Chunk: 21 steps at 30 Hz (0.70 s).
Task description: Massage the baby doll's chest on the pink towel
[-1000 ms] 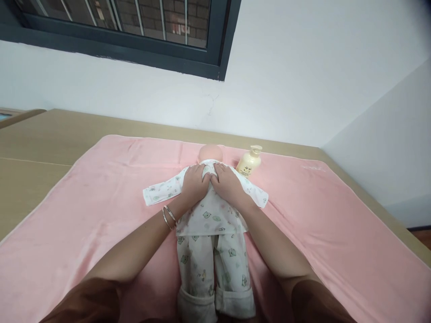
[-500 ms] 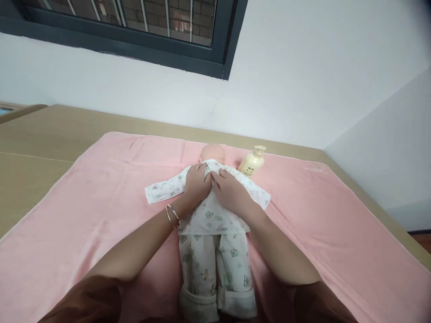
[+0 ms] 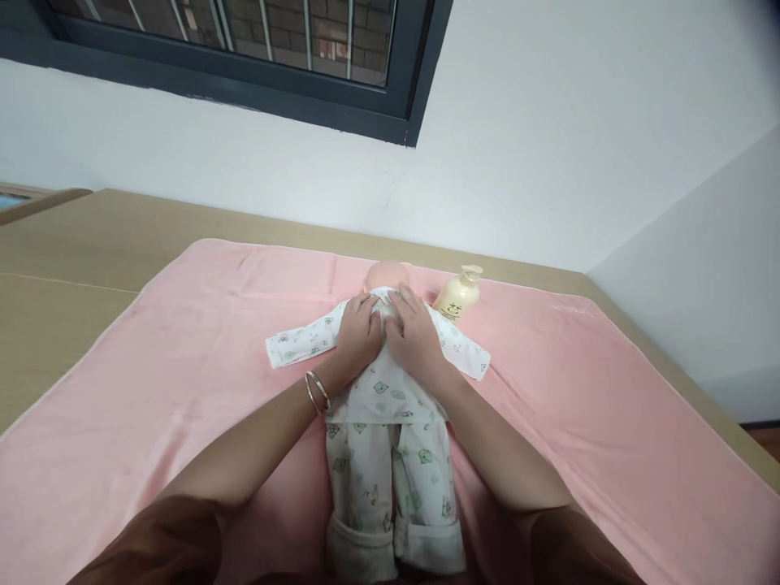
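A doll (image 3: 387,275) lies on its back with its head toward the wall, dressed in a white printed top (image 3: 381,394) and matching trousers (image 3: 423,471) with turned-up cuffs. Both sleeves spread out to the sides. My left hand (image 3: 358,329) rests on the left part of the chest, its fingers extended over the cloth near the collar. Beside it, my right hand (image 3: 414,333) lies on the right part of the chest, fingers stretched toward the shoulder. Neither hand visibly grips the cloth. Bracelets circle my left wrist.
A pale yellow pump bottle (image 3: 458,294) stands just beyond the doll's right-side sleeve. Under everything is a pink blanket (image 3: 213,325) on a wooden table (image 3: 73,236). Behind the table rises a white wall with a dark-framed window (image 3: 402,81).
My right hand has moved up the chest toward the collar, and its fingers now point more toward the doll's head. My left hand stays in nearly the same place.
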Tool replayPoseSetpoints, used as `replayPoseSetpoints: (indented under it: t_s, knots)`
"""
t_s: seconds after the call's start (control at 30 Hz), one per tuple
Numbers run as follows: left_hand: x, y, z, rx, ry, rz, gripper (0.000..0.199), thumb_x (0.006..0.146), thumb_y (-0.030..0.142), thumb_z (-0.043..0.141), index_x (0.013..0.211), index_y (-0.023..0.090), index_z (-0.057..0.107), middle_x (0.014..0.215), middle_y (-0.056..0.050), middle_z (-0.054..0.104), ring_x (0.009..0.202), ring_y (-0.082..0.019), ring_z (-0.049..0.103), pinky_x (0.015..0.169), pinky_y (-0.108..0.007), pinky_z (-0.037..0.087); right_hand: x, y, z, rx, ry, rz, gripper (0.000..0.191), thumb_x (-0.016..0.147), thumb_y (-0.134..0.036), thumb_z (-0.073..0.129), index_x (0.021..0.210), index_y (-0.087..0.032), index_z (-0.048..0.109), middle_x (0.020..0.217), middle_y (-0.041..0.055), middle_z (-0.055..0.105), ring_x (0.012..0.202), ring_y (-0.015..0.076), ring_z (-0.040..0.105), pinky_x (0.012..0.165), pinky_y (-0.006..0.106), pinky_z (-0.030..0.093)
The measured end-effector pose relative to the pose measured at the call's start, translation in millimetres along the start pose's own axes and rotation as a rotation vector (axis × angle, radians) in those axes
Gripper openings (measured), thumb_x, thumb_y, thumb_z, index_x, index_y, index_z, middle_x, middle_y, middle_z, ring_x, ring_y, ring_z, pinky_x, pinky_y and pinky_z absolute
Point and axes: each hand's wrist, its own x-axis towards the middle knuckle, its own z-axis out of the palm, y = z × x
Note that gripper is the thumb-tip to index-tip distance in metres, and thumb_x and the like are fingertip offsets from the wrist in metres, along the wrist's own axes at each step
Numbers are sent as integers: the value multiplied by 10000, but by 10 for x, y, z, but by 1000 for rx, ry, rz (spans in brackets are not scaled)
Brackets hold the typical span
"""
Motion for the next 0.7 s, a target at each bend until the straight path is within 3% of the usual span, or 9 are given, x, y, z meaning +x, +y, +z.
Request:
replayPoseSetpoints:
  t_s: [0.1, 0.27, 0.37, 0.5, 0.63, 0.7]
  knots:
    - [4, -9, 11, -8, -5, -2, 384, 944, 243, 356, 1223, 114, 585, 1296, -163, 605, 1229, -271, 529, 1115, -482, 421, -6, -18, -12, -35, 63, -12, 517, 937, -219, 375, 1428, -116, 499, 1577, 129, 372, 1501, 284, 265, 1224, 527, 250]
    - [22, -36, 26, -13, -12, -24, 371, 946, 253, 346, 1189, 129, 598, 1244, -150, 647, 1177, -271, 568, 1081, -482, 446, -5, -79, -26, -164, -135, -32, 488, 966, -200, 337, 1397, -75, 531, 1502, 186, 467, 1420, 346, 393, 1174, 581, 298]
    - [29, -50, 31, -11, -26, -19, 359, 937, 254, 362, 1176, 145, 607, 1212, -139, 667, 1143, -271, 588, 1055, -479, 464, -27, -122, -80, -147, -43, -76, 487, 958, -196, 361, 1398, -64, 523, 1545, 191, 404, 1440, 324, 365, 1188, 528, 305]
    - [25, -79, 48, 11, -24, -17, 365, 933, 264, 372, 1186, 140, 605, 1244, -145, 657, 1185, -280, 576, 1075, -489, 449, -35, -99, -46, -139, 97, -42, 497, 933, -205, 420, 1406, -77, 508, 1609, 180, 281, 1516, 342, 187, 1199, 550, 273]
    - [18, -83, 53, 20, -30, -18, 360, 924, 235, 376, 1181, 136, 608, 1243, -147, 661, 1186, -275, 579, 1083, -491, 442, 24, -2, -18, -130, -110, -24, 460, 935, -221, 422, 1362, -122, 561, 1544, 191, 400, 1451, 371, 334, 1153, 604, 314]
    - [16, -68, 43, 20, -30, -20, 355, 917, 232, 389, 1184, 148, 608, 1250, -139, 660, 1185, -269, 580, 1085, -487, 445, 48, 32, -74, -97, -91, -47, 463, 929, -224, 422, 1358, -117, 558, 1549, 195, 389, 1446, 352, 350, 1160, 585, 316]
